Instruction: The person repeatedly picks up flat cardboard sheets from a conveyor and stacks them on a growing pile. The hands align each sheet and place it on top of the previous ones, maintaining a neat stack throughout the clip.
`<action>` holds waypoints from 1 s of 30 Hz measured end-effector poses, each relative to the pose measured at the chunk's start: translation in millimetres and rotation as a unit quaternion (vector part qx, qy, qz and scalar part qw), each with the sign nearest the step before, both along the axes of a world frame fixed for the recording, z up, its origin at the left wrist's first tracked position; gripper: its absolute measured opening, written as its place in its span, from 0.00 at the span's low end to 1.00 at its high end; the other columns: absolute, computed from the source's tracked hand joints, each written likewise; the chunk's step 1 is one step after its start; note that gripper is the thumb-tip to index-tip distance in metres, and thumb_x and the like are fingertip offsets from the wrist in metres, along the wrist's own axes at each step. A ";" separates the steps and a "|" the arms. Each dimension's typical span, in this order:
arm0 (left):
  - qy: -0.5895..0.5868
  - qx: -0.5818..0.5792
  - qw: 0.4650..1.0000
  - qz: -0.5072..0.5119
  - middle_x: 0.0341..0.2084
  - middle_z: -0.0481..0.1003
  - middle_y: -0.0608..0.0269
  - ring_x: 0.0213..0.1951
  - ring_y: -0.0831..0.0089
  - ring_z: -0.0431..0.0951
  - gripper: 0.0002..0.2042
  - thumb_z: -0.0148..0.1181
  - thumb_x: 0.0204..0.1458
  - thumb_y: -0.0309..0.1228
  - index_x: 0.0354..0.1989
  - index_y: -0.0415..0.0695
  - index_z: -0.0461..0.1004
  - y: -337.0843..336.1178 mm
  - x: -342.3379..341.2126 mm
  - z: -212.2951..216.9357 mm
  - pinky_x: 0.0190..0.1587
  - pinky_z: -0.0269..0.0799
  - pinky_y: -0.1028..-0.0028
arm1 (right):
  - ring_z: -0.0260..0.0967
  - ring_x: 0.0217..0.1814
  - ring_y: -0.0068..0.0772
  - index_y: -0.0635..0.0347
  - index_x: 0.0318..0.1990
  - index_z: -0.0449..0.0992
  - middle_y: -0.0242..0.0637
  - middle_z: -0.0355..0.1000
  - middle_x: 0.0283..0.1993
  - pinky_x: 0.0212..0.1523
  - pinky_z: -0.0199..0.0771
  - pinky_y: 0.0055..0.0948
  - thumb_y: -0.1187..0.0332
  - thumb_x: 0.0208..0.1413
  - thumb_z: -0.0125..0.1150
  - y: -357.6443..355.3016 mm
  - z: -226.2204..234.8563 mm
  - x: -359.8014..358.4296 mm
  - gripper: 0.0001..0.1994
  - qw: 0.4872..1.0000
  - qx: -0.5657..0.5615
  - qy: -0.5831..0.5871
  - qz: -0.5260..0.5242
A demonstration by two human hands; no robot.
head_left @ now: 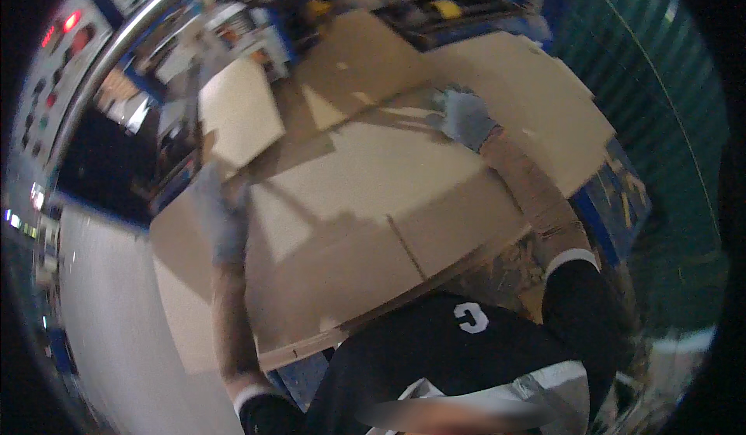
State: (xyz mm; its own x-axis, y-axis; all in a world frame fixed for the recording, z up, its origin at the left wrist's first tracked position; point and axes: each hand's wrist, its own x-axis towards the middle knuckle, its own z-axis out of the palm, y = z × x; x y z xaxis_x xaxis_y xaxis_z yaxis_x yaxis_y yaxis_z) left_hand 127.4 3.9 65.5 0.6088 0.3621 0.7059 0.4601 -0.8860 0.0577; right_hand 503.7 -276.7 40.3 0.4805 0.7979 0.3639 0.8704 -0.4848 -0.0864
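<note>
A large brown cardboard sheet [353, 179] lies creased in front of me, with a dark slit through its near panel. My left hand [223, 216], in a grey glove, is at the sheet's left side, its fingers stretched toward the lower corner of a raised, light cardboard flap [242, 113]. Its fingertips are blurred, and whether they touch the flap is unclear. Also gloved in grey, my right hand [465, 118] reaches the sheet's far right edge with its fingers apart. Another brown cardboard panel [361, 58] stands tilted just beyond that edge.
More flat cardboard [528, 101] spreads out on the right over a blue-edged work surface. A control panel [58, 78] with lit red indicators and a curved metal rail [109, 62] are at the left. Dark machine parts [451, 15] lie at the back; a green corrugated surface [660, 109] borders the right.
</note>
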 end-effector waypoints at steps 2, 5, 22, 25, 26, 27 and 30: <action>-0.048 -0.075 0.991 0.097 0.57 0.65 0.46 0.58 0.54 0.64 0.31 0.61 0.54 0.39 0.61 0.37 0.59 -30.7 -52.1 -2.6 0.62 0.57 0.60 | 0.66 0.57 0.51 0.55 0.54 0.71 0.48 0.68 0.56 0.58 0.65 0.42 0.51 0.50 0.62 -47.6 -4.5 3.8 0.27 0.995 0.075 -0.016 -0.071; -0.168 -0.152 0.902 0.368 0.50 0.71 0.45 0.50 0.56 0.72 0.31 0.58 0.56 0.44 0.63 0.37 0.58 -58.2 -138.2 -10.1 0.51 0.70 0.64 | 0.64 0.60 0.52 0.60 0.56 0.70 0.52 0.66 0.58 0.59 0.65 0.40 0.47 0.49 0.62 -155.1 -14.6 12.2 0.31 0.918 0.238 0.015 -0.317; -0.754 -0.278 0.527 0.277 0.31 0.71 0.61 0.35 0.69 0.70 0.12 0.56 0.55 0.35 0.41 0.38 0.73 -62.3 -322.6 -75.4 0.39 0.68 0.67 | 0.71 0.40 0.30 0.64 0.51 0.72 0.35 0.73 0.42 0.43 0.70 0.29 0.68 0.53 0.60 -285.8 -45.1 91.1 0.18 0.561 0.705 0.433 -0.032; -0.746 -0.305 0.576 0.136 0.33 0.71 0.62 0.36 0.70 0.71 0.11 0.53 0.56 0.32 0.43 0.39 0.73 -60.4 -340.3 -77.3 0.40 0.69 0.68 | 0.70 0.41 0.30 0.64 0.53 0.71 0.34 0.74 0.43 0.44 0.70 0.30 0.67 0.54 0.60 -283.0 -12.5 95.2 0.19 0.583 0.631 0.505 0.083; -0.695 -0.318 0.628 0.144 0.34 0.71 0.62 0.37 0.70 0.71 0.11 0.52 0.57 0.31 0.44 0.39 0.73 -60.4 -341.9 -76.9 0.40 0.70 0.69 | 0.70 0.42 0.30 0.64 0.54 0.71 0.34 0.73 0.43 0.45 0.69 0.31 0.67 0.54 0.59 -272.7 0.8 90.1 0.20 0.599 0.653 0.462 0.045; -0.645 -0.371 0.657 0.124 0.34 0.72 0.63 0.37 0.70 0.71 0.11 0.52 0.57 0.29 0.45 0.39 0.72 -58.6 -340.7 -73.8 0.40 0.70 0.70 | 0.70 0.43 0.30 0.64 0.54 0.71 0.34 0.73 0.44 0.45 0.69 0.31 0.67 0.55 0.58 -260.2 15.8 80.3 0.20 0.582 0.650 0.489 0.022; -0.569 -0.456 0.682 0.054 0.43 0.73 0.59 0.45 0.68 0.73 0.16 0.54 0.56 0.29 0.52 0.37 0.70 -63.1 -325.9 -63.4 0.48 0.71 0.69 | 0.70 0.47 0.31 0.64 0.56 0.69 0.35 0.72 0.48 0.48 0.69 0.32 0.66 0.57 0.56 -227.9 68.3 23.0 0.20 0.707 0.579 0.404 -0.034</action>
State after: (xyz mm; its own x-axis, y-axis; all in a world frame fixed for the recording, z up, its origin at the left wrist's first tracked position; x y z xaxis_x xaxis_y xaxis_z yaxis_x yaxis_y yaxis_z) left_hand -198.5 -59.2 2.1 -0.2100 0.9660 0.1510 -0.2826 -0.2078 0.9365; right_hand 526.6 -504.5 108.6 0.9279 0.1550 0.3390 0.2880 0.2795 -0.9159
